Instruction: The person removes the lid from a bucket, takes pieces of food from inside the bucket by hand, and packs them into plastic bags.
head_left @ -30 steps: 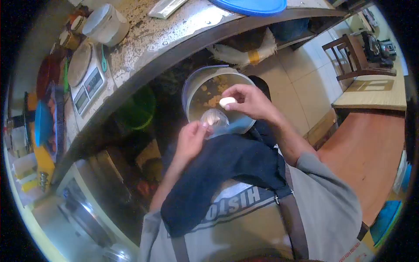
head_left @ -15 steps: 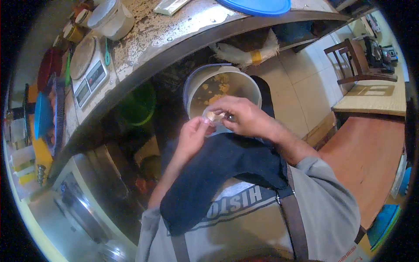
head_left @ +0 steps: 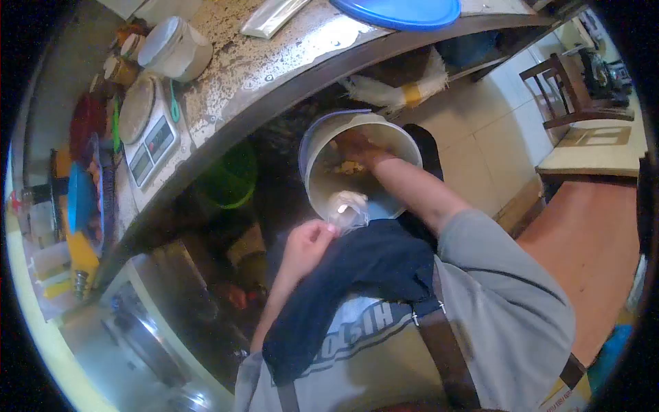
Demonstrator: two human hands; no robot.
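Observation:
A small clear plastic bag [head_left: 352, 214] with pale pieces inside hangs at the near rim of a white bucket [head_left: 310, 180]. My left hand [head_left: 309, 244] pinches the bag's edge between thumb and fingers, just outside the bucket. Down inside the bucket, my right hand [head_left: 362, 150] reaches toward the far wall, its fingers in shadow and hard to make out. Yellowish chunks [head_left: 351, 167] lie on the bucket's bottom beside that hand, partly covered by it and the forearm.
Above the bucket runs a worn counter [head_left: 233, 82] carrying a digital scale [head_left: 152, 152], a lidded white tub [head_left: 175, 49] and a blue lid [head_left: 398, 10]. A green basin [head_left: 230, 178] sits in shadow on the left. At right are a wooden bench [head_left: 573, 254] and a chair [head_left: 566, 96].
My right hand has left the small bag and gone down into the bucket. My left hand keeps the bag, now lower at the near rim. The view has shifted slightly.

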